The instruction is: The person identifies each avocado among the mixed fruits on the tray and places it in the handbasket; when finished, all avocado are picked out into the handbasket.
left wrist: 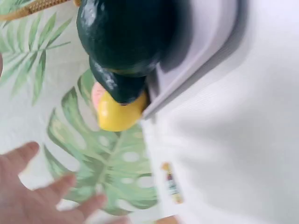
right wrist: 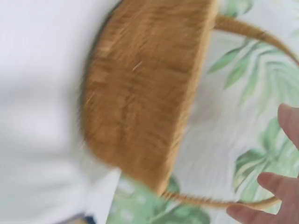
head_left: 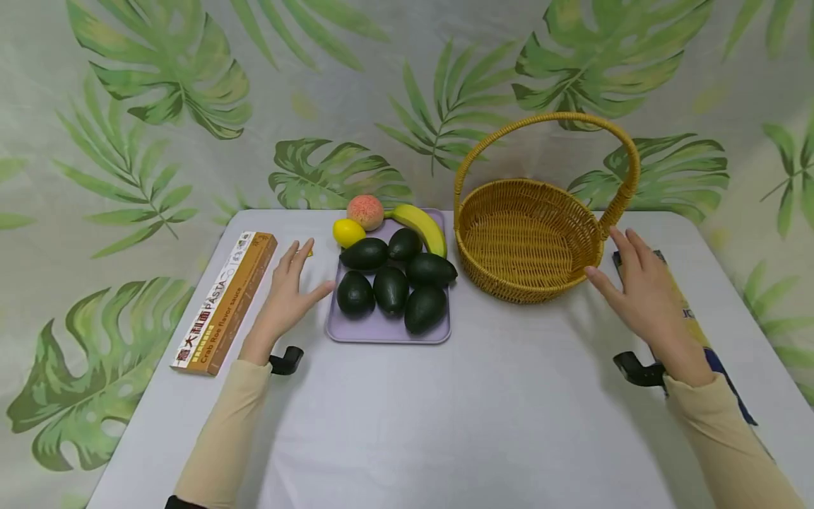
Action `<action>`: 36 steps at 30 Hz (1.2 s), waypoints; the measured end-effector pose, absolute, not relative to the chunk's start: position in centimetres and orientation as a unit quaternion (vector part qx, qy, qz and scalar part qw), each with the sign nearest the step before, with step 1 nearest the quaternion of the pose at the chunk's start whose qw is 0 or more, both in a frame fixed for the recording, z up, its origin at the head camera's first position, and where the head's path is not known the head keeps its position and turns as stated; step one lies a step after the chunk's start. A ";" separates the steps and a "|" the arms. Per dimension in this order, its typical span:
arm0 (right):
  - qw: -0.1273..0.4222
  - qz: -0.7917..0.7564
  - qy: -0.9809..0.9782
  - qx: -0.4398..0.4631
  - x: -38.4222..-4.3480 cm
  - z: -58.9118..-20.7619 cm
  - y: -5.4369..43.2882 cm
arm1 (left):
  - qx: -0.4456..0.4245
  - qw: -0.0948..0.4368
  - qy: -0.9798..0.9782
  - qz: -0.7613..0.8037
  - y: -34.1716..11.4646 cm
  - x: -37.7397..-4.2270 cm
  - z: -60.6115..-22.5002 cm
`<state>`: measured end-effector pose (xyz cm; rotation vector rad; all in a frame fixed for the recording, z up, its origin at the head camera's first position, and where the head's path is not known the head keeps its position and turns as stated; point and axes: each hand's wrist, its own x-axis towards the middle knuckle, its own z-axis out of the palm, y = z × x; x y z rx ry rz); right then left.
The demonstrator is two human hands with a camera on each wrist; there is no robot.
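My left hand (head_left: 284,297), fingers spread and holding nothing, hovers just left of a lilac tray (head_left: 388,331). On the tray lie several dark green avocados (head_left: 391,290) and a banana (head_left: 421,225). A yellow lemon (head_left: 348,232) and a pinkish peach (head_left: 365,212) sit at its back left corner. The lemon (left wrist: 119,113) also shows in the left wrist view, beyond the avocados. My right hand (head_left: 642,293) is raised with fingers apart, at the right side of a wicker basket (head_left: 524,240). Its thumb overlaps the basket's rim in the head view. The basket holds nothing.
A brown and white pasta box (head_left: 224,304) lies along the table's left side. A yellow and blue package (head_left: 693,318) lies at the right, partly under my right arm. A small colourful item (left wrist: 172,183) lies near the table's back edge. Leaf-patterned cloth hangs behind.
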<state>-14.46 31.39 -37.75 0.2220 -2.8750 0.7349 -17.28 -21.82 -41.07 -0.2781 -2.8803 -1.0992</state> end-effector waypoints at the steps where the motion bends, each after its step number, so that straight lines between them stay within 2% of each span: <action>1: 0.084 0.268 -0.956 0.085 -14.4 -37.4 30.9 | -0.093 0.009 -0.917 -0.387 -22.0 -17.1 -41.4; 5: 0.075 0.354 -0.925 0.119 -13.8 -36.0 28.5 | -0.104 -0.058 -0.861 -0.495 -22.6 -16.5 -42.8; 10: 0.036 0.424 -0.887 0.181 -13.2 -35.4 25.3 | -0.121 -0.124 -0.787 -0.592 -22.9 -16.3 -45.1; 22: -0.130 0.532 -0.783 0.297 -15.2 -36.7 17.2 | -0.121 -0.165 -0.797 -0.569 -23.0 -16.2 -47.2; 30: -0.185 0.513 -0.763 0.346 -17.5 -37.3 9.8 | -0.111 -0.185 -0.805 -0.552 -23.2 -16.1 -47.4; 36: -0.225 0.487 -0.776 0.333 -19.1 -37.6 4.9 | -0.102 -0.192 -0.805 -0.551 -22.9 -16.0 -46.9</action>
